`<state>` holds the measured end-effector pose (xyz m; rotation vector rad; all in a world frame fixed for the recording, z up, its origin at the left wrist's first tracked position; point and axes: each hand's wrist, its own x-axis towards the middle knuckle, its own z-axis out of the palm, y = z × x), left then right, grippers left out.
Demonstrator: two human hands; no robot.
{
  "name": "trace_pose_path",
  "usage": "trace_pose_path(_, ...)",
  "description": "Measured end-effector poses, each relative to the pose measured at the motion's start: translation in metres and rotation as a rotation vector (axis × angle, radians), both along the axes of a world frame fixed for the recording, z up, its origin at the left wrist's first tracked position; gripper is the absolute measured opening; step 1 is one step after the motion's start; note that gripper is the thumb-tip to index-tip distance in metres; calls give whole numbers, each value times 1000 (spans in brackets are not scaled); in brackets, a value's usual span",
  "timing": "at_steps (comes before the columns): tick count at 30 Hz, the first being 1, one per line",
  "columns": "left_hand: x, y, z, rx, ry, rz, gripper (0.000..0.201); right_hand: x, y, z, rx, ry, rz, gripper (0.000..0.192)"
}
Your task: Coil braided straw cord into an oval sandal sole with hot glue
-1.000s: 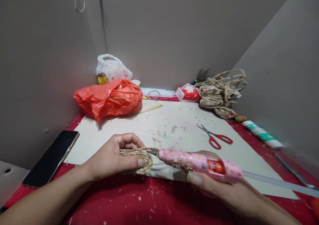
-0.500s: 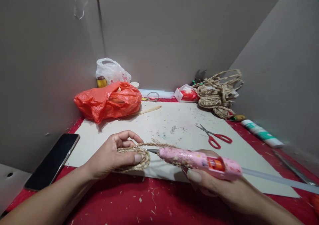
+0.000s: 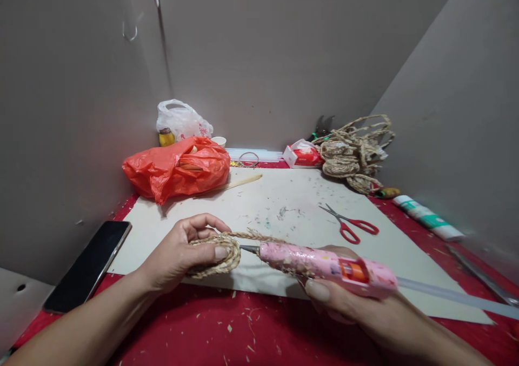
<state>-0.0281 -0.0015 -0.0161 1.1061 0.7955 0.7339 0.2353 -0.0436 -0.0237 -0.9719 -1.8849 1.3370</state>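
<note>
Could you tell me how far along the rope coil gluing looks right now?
Several rings are already wound into the rope coil, held by the left hand. The right hand points the pink glue gun nozzle at its edge. A loose braided tail remains unattached.

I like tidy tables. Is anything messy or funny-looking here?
Yes. Little straw-coloured scraps are scattered over the red table, and the pink glue gun is crusted with stuck-on bits.
</note>
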Motion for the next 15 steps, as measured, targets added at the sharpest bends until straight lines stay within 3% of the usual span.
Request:
trace_pose_path(7,0,-1,-1,-24,-5,18,30,2,-2,0,46,-57,-28,30)
trace_pose_path(15,1,0,1,-62,-32,36,29,0,-1,6,268,-151,-51,36)
